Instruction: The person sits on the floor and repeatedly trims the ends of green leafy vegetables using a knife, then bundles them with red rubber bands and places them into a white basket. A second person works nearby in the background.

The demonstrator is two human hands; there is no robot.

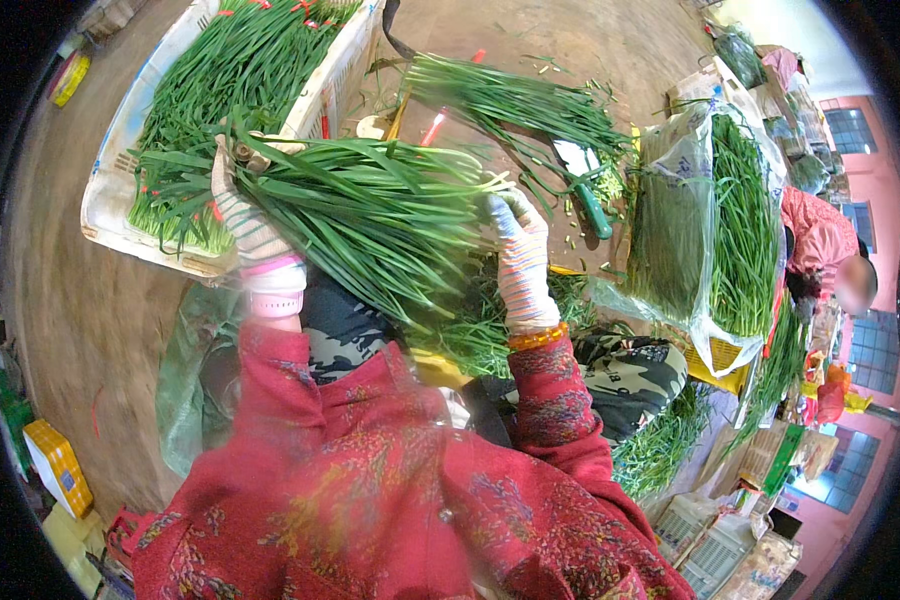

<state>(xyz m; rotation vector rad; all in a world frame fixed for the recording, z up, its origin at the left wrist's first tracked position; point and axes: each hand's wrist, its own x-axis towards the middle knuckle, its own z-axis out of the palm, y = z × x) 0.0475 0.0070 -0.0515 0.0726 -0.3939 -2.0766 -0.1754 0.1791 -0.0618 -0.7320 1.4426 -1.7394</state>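
My left hand point(251, 202), in a striped knit glove, is closed around the leafy side of a loose bunch of green garlic chives point(375, 202). At the pale stem ends, my right hand point(519, 247), also gloved, pinches a few stalks between thumb and fingers. Beyond the bunch, more chives point(525, 97) lie across a low work board point(487, 157). A knife with a green handle point(590, 210) rests there, its blade partly under leaves, among short cut stem pieces.
A white plastic crate point(187, 262) of chive bundles with red ties stands at the left. On the right, a plastic-lined yellow crate point(720, 371) holds upright chives, with a person point(821, 232) beyond it. Loose trimmings point(480, 330) lie near my knees.
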